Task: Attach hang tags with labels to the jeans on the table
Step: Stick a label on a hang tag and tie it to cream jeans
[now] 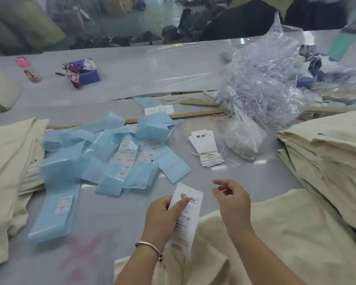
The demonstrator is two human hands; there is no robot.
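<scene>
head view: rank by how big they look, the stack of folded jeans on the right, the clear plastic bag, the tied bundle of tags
1. stack of folded jeans
2. clear plastic bag; it lies farther off, so unsure
3. tied bundle of tags

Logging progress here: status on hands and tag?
Left hand grips hang tag, thumb across its face. Right hand beside it, fingers curled, apparently empty. Cream jeans underneath, nothing blocking.

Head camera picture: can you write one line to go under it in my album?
Left hand holds a white hang tag over cream jeans; right hand hovers beside it, near blue label sheets.
</scene>
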